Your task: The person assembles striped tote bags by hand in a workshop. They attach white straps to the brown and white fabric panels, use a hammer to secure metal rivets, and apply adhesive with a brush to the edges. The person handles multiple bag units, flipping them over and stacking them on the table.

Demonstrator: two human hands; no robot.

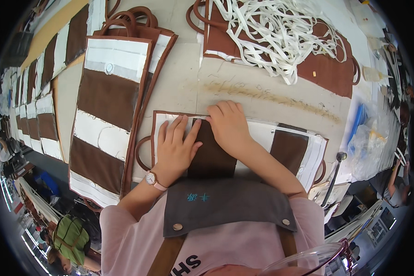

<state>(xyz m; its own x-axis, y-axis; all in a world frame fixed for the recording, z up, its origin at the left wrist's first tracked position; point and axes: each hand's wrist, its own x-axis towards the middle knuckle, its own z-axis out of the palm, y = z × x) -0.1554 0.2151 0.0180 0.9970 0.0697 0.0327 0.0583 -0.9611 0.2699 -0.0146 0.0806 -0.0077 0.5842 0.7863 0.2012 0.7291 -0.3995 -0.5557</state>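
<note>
A brown-and-white fabric bag panel (pixel 214 154) with brown edging and a brown loop handle at each end lies flat in front of me. My left hand (pixel 175 143), a watch on its wrist, rests on the panel's white left part with fingers spread, their tips near the far edge. Close beside them, my right hand (pixel 227 126) is closed at that same edge, its fingers bent together over the border. Whatever is under its fingertips is hidden. The panel's near side runs under my grey apron (pixel 230 207).
On the left lies a stack of similar brown-and-white panels (pixel 108 101) with handles. A heap of white tape (pixel 280 41) covers a brown panel (pixel 329 76) at the far right. Plastic bags (pixel 368 147) and a dark rod with a round head (pixel 334 179) are at right.
</note>
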